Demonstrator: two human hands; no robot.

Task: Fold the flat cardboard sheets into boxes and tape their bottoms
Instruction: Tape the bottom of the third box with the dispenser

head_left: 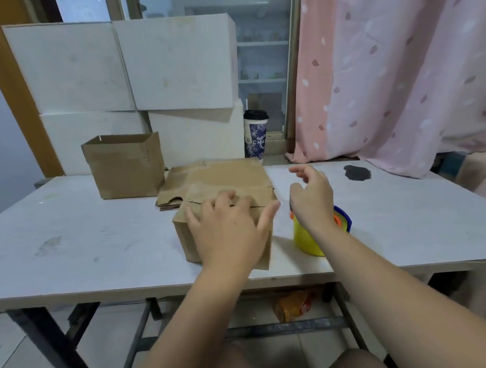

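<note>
A home room turned to packing is suggested: a pink curtain [386, 73] is hung at the right, a folding table [96, 237] is set on a tiled floor [32, 356], white boxes [170, 62] are stacked behind it, and cardboard sheets [173, 194] are piled on it.

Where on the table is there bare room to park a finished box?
Widest bare patch: left front of the table, bordered by the open box behind and the half-made box under the left hand to the right. Second: right of the tape dispenser, nearer than the dark stain. Crowded: the middle, where flat sheets, half-made box and tape dispenser sit close.
</note>
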